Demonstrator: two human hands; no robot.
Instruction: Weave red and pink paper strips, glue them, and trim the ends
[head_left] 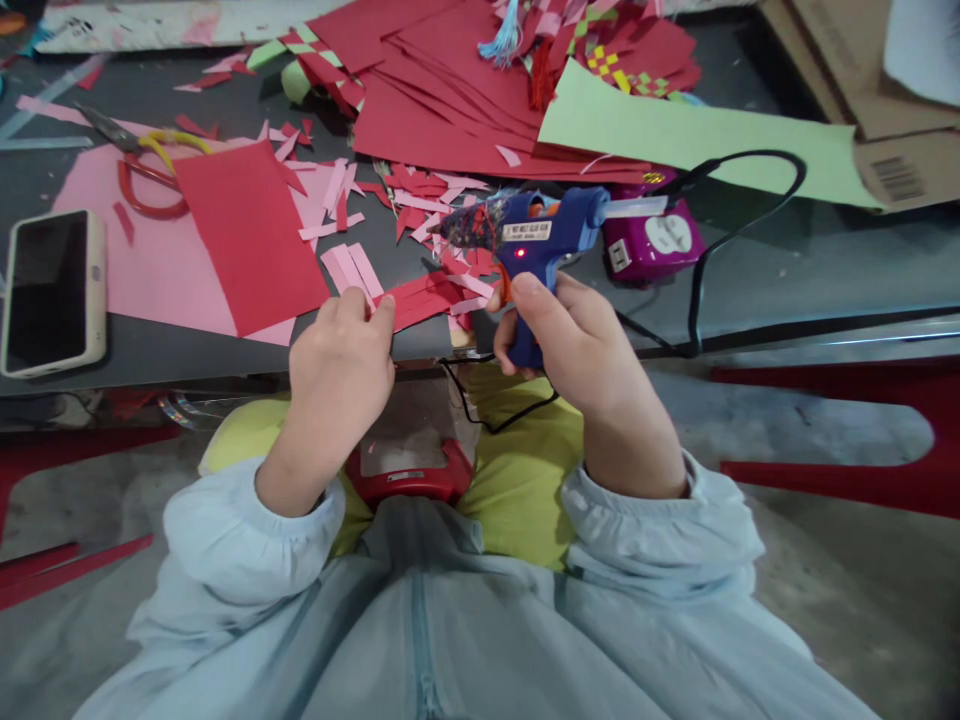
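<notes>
My right hand [574, 335] is wrapped round the handle of a blue hot glue gun [551, 225]. Its dark, crusted nozzle points left, a red light glows on its side, and a clear glue stick [637, 206] sticks out at the back. Near the table's front edge, my left hand [345, 350] is closed with thumb and fingertips on a piece of red paper strips [424, 298]. Pink paper strips [352, 270] stand out just beyond those fingers. The nozzle is above loose red and pink scraps, apart from the left hand.
Left on the table are a phone [52, 290], scissors [154, 180], a pink sheet [135, 280] and a red paper piece [251, 230]. Red sheets [450, 90] and a green strip [675, 130] lie behind. A purple power socket [656, 245] and black cord [699, 285] are at right.
</notes>
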